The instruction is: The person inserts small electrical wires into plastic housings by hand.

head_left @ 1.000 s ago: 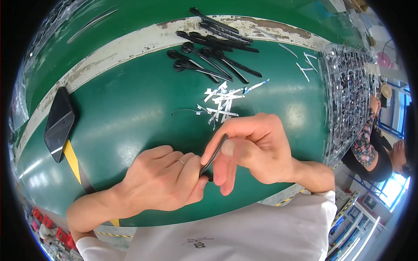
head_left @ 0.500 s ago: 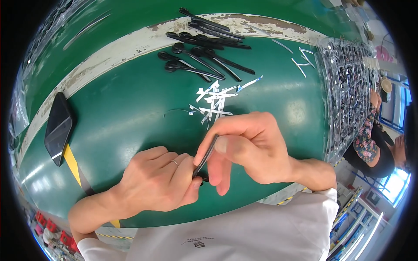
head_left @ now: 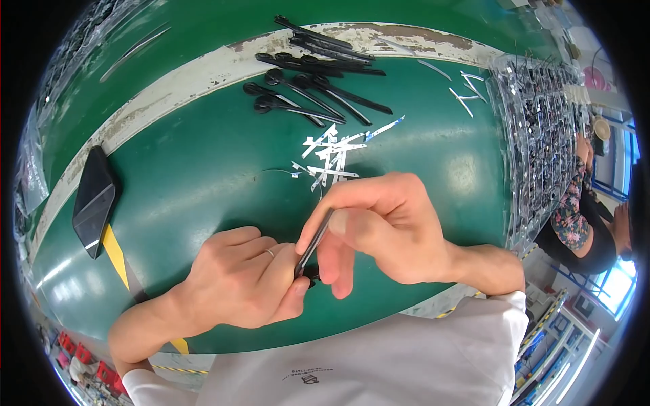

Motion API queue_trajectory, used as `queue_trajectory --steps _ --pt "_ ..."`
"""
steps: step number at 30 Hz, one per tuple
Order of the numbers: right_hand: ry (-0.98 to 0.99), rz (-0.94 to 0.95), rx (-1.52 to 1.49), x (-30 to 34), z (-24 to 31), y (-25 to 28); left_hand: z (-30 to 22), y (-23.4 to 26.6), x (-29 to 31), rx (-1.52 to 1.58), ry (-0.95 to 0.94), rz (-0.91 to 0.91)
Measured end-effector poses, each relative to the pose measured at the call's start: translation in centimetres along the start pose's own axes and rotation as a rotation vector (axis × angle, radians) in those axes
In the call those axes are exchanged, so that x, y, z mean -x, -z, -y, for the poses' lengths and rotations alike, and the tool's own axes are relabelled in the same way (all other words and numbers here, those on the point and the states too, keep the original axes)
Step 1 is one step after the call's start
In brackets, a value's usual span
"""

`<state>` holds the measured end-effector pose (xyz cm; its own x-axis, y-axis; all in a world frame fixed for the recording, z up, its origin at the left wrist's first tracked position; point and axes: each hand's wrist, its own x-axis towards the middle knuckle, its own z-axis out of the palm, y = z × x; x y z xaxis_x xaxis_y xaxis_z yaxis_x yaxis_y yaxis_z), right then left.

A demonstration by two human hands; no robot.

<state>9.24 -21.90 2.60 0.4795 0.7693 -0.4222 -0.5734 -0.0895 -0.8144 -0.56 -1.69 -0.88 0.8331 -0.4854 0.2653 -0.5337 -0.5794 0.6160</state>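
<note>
A slim black strip (head_left: 314, 243) slants between my two hands over the green tabletop. Its lower end is pinched by my left hand (head_left: 237, 279), whose fingers are curled in and hide part of it. At the upper end, the thumb and index finger of my right hand (head_left: 393, 233) close on the strip, while the other fingers hang below. A small dark rounded piece shows beside the left thumb; whether it belongs to the strip I cannot tell. Beyond my hands lies a loose heap of thin white strips (head_left: 335, 154), some with blue ends.
Several long black parts with round ends (head_left: 305, 95) lie at the far side. A dark flat device (head_left: 96, 201) rests at the left by yellow-black tape (head_left: 115, 257). Stacked clear trays (head_left: 535, 142) stand at the right, where another person's patterned sleeve (head_left: 571, 220) shows.
Both hands keep their grip on the black strip and have barely moved. The whole view has shifted slightly.
</note>
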Motion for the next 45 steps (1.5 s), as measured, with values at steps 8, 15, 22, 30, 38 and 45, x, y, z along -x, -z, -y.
queue_trajectory --steps 8,15,22,30,38,45 --pt "0.010 0.009 -0.008 -0.1 0.0 0.0 0.2 0.2 -0.1 0.029 -0.018 -0.004" --pt "0.024 0.010 -0.005 0.0 -0.1 0.0 0.0 0.0 0.0 -0.011 -0.017 -0.009" --pt "0.022 0.018 -0.015 0.1 -0.2 0.0 0.0 -0.2 -0.1 -0.030 -0.024 -0.015" --pt "-0.086 0.004 -0.044 0.0 0.4 -0.5 -0.3 -0.6 0.1 -0.111 -0.019 -0.065" --pt "-0.055 -0.005 -0.043 0.2 -0.6 -0.9 -0.2 -0.9 0.2 -0.128 -0.049 -0.095" --pt "0.016 -0.082 -0.010 0.0 -0.9 -1.7 -0.3 -0.9 0.1 -0.132 -0.035 -0.131"
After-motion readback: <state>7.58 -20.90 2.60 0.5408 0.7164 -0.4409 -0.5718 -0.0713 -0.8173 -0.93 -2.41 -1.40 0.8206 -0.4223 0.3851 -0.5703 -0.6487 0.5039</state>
